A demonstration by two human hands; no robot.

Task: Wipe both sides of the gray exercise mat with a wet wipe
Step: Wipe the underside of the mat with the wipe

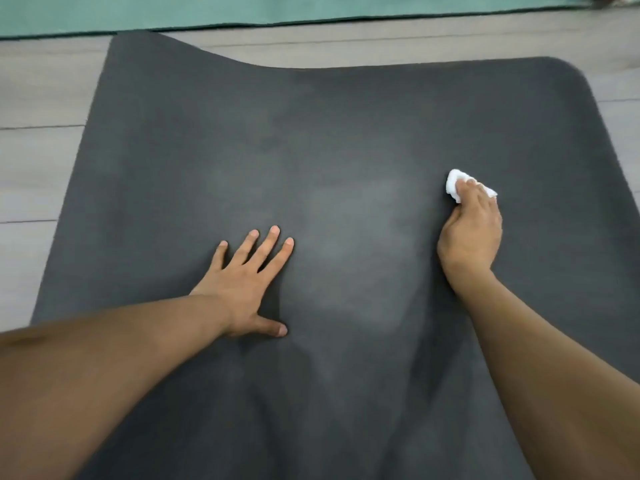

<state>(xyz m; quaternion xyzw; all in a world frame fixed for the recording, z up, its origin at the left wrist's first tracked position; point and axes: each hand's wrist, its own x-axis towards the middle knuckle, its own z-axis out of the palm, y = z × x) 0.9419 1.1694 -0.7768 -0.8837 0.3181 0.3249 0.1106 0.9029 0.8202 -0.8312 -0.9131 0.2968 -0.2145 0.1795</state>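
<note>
Two bare forearms reach in from the lower edge, nearest the camera, over the gray exercise mat (346, 140). It lies flat on the pale plank floor (38, 98), its long axis running straight away from the person; the rounded far end points toward a teal mat (173, 12) lying crosswise at the top of the view, and the near end runs out of the picture. Lighter and darker patches mottle the middle of the gray surface.

Left hand (249, 289): palm down on the mat left of centre, fingers straight and spread, thumb out to the side, holding nothing.

Right hand (472, 230): over the mat's right half, its grip closed round a bunched white wet wipe (453, 183), which shows beyond the fingertips and touches the mat.
</note>
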